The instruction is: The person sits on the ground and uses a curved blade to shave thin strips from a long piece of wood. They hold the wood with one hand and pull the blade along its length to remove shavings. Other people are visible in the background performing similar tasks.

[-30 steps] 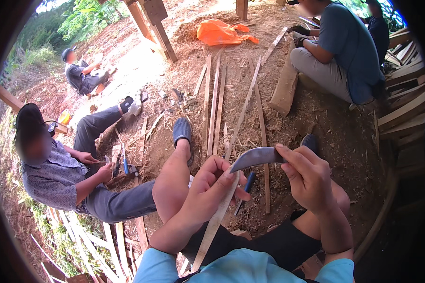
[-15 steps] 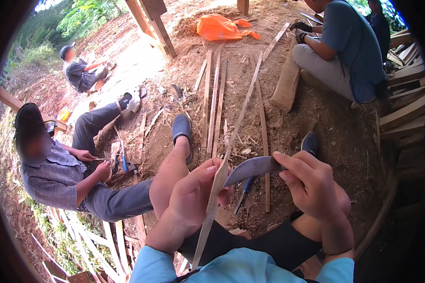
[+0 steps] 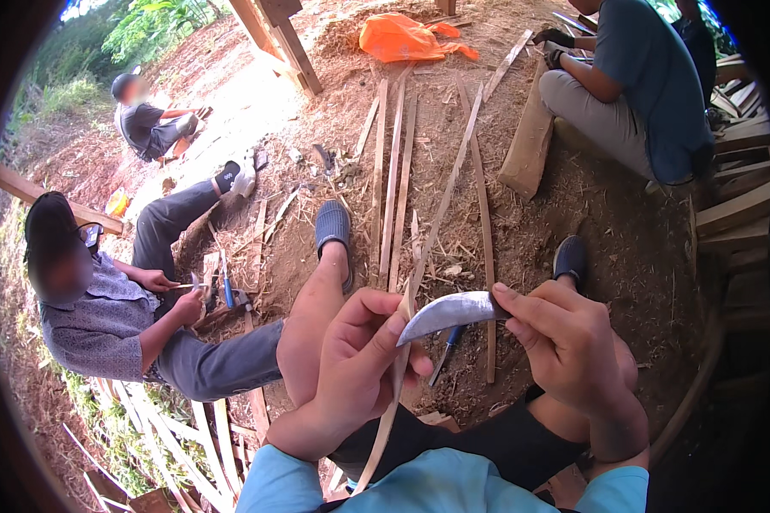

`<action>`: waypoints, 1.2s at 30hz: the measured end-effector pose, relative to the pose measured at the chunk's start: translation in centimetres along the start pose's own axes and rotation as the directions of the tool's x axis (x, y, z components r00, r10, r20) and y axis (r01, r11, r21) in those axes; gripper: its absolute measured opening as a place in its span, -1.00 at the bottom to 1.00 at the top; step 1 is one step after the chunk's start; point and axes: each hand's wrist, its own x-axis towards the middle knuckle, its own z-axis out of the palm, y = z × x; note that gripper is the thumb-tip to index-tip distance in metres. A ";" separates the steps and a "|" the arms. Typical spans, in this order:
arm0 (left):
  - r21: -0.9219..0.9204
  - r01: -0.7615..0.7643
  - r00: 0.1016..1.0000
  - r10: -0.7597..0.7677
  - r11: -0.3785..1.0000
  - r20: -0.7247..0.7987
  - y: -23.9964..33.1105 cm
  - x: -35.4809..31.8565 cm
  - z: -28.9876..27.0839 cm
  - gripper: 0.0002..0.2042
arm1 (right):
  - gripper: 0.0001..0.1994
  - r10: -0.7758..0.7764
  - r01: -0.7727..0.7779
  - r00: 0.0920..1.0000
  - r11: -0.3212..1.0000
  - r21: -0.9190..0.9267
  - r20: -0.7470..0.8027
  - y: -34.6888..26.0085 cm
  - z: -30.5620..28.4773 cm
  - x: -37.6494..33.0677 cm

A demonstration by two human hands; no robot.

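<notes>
My left hand [image 3: 359, 363] grips a long thin bamboo strip [image 3: 441, 214] that runs from my lap out over the dirt ground. A curved grey knife blade [image 3: 449, 313] lies across the strip, with its tip by my left thumb. My right hand [image 3: 569, 346] holds the knife by its hidden handle. Both hands are above my bare knees, and my two feet in dark slip-on shoes [image 3: 334, 224] rest on the ground ahead.
Several long bamboo slats [image 3: 392, 171] lie on the dirt ahead. A seated person [image 3: 111, 316] works at the left, another person [image 3: 637, 81] sits at the far right by a wood block [image 3: 529, 141], a third [image 3: 145, 120] further back. An orange bag [image 3: 402, 38] lies beyond.
The strip has slid forward through my left hand, its far end now reaching further out. My left thumb has closed onto the blade's tip; both hands sit slightly lower.
</notes>
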 end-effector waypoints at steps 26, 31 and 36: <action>0.294 -0.220 0.975 0.218 0.930 0.039 -0.2 -0.8 0.3 -0.85 | -0.69 -0.072 0.072 0.996 0.997 0.001 0.050 0.2 1.1 -1.3; 0.284 -0.258 0.966 0.241 0.924 0.093 -0.4 -0.8 0.3 -0.84 | -0.69 -0.067 0.066 0.997 0.997 0.036 0.035 0.2 1.0 -1.3; 0.242 -0.228 0.973 0.211 0.943 0.095 -0.4 -0.6 0.5 -0.84 | -0.69 -0.056 0.055 0.998 0.998 0.036 0.026 0.4 0.8 -1.3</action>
